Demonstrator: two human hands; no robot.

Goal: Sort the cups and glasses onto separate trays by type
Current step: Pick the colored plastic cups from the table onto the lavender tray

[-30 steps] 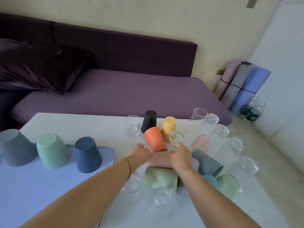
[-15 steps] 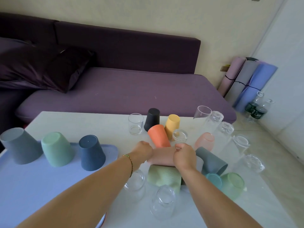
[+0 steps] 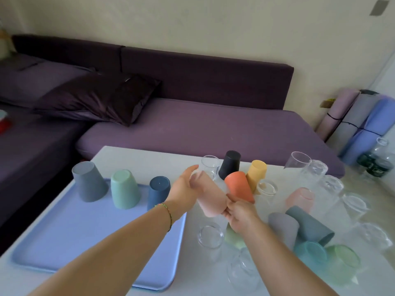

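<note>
White table [image 3: 132,161] before a purple sofa [image 3: 203,129] with a dark pillow [image 3: 102,99]; rolled mats [image 3: 359,116] and bottles [image 3: 376,161] by the wall at right. On the table's left part, a blue tray [image 3: 74,227].

Up in the air just right of the tray, the pink cup [image 3: 208,195], tilted, base up and leftward. Round its base end, the left hand [image 3: 184,186], curled; at its rim, the right hand [image 3: 239,212], pinching. Half a second ago low among the heap under both hands; now lifted clear.

On the tray, three upside down in a row: grey cup [image 3: 88,181], mint cup [image 3: 125,189], navy cup [image 3: 159,191]. Off it, nine more: black cup [image 3: 230,164], yellow cup [image 3: 256,173], orange cup [image 3: 238,186], pale pink cup [image 3: 300,198], lilac cup [image 3: 283,227], slate cup [image 3: 310,226], teal cup [image 3: 310,252], green cup [image 3: 343,258], and a light green cup [image 3: 230,239] half hidden under the right arm. Nine clear glasses [image 3: 330,184] around them, as far as blur allows.
</note>
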